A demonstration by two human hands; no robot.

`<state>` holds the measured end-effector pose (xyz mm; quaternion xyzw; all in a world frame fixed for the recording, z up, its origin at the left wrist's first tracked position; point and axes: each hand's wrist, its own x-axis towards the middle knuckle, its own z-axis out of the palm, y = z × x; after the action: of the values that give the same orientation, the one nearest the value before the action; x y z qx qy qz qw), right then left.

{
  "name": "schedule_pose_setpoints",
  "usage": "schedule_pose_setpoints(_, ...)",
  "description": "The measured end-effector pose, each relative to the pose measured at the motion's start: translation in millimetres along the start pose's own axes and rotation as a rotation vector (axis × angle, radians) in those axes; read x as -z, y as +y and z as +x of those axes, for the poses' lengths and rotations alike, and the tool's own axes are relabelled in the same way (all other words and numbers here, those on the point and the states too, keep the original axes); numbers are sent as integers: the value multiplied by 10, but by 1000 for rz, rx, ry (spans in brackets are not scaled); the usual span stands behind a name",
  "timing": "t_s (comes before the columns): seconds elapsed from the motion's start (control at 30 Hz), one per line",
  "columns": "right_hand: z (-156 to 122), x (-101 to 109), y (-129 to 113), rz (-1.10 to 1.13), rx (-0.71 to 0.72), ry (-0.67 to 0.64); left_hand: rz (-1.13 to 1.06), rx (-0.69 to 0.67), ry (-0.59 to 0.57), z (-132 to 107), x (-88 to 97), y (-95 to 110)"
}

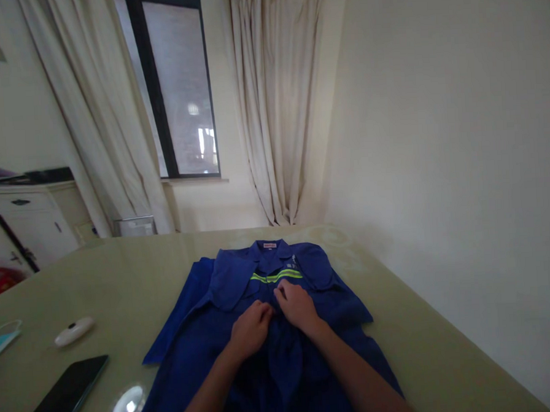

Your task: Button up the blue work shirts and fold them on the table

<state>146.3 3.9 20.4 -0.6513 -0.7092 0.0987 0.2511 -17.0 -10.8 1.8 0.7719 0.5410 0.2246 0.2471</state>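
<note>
A blue work jacket (335, 301) with a yellow-green reflective stripe across the chest lies spread on the table, its collar pointing away from me. My left hand (252, 326) is at the middle of the jacket's front, fingers curled in and pinching the cloth by the front edge. Slightly farther up and to the right, my right hand (295, 302) also has its fingers closed on the front edge, just below the stripe. Whatever small part sits between the fingertips is hidden. Below the hands the cloth bunches into folds.
On the pale green table (135, 268) to the left lie a black phone (61, 398), a white oval object (74, 331), a round shiny item (128, 407) and a blue face mask (0, 343). A wall (461, 159) runs along the right; curtains (278, 95) hang behind.
</note>
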Motion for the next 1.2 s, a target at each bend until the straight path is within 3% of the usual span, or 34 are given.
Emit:
schedule_pose_setpoints(0.1,152,-35,3,2,35,49,-72,-5,-3,19,47,-46)
schedule_pose_setpoints(0.23,209,-185,23,-7,66,68,20,120,103,122,13,12)
schedule_pose_setpoints(0.57,216,-274,72,-143,109,77,124,237,338,709,-147,126)
schedule_pose_setpoints(0.73,221,-303,72,-127,122,99,105,296,407,741,-128,88)
schedule_pose_setpoints(1.2,271,-255,31,-5,190,169,-70,191,328,730,-116,-91)
